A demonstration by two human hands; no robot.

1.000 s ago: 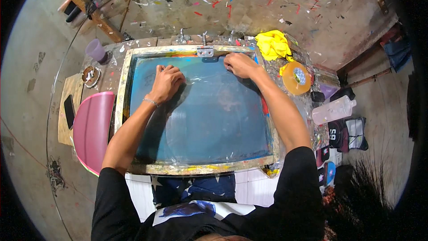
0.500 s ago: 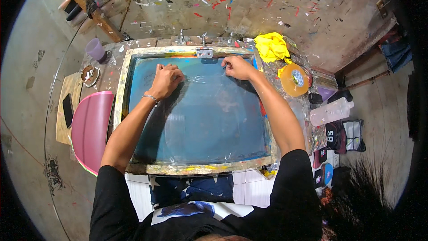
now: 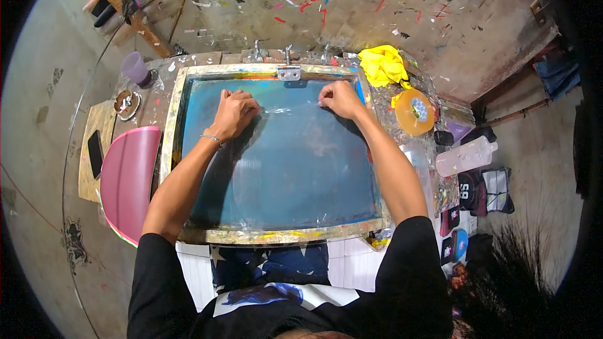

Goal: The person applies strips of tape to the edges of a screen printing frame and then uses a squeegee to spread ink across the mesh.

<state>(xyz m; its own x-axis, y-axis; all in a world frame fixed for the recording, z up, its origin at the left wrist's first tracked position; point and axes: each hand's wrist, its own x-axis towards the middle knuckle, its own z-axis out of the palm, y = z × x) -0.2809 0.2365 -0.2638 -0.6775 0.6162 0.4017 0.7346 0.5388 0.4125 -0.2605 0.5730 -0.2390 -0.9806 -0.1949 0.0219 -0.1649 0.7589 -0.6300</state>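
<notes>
- Head view: screen frame (image 3: 276, 237), wood-rimmed, w/ blue mesh (image 3: 301, 163); on paint-spotted bench (image 3: 207, 59). Metal hinge clamp (image 3: 289, 73) at approx. middle of far rim.
- Clear strip (image 3: 282, 111), thin, glossy, prob. tape: over far half of mesh, running btwn both hands. Touching mesh or just above: can't tell.
- L hand (image 3: 236, 112): over far-left part of mesh, fingers curled in, tips hidden; can't tell if pinching strip.
- R hand (image 3: 341, 98): over far-right part of mesh, thumb & forefinger together, pinching R end of strip.
- Chg. vs. prior frame: R hand shifted slightly rightward & nearer wearer; L hand approx. same pos.; frame likewise.
- Meaning (judged): R end being adjusted while L end stays put; strip looks nr. straight. R end not yet let go, so placing seems unfinished.
- R side of bench: amber tape roll (image 3: 406, 123), yellow cloth (image 3: 382, 66) just beyond it, translucent bottle (image 3: 465, 158) lying tilted.
- L side: pink sheet (image 3: 130, 179), curved edge, beside frame; dark phone (image 3: 95, 154) on board; purple cup (image 3: 134, 69); small round dish (image 3: 127, 105).
</notes>
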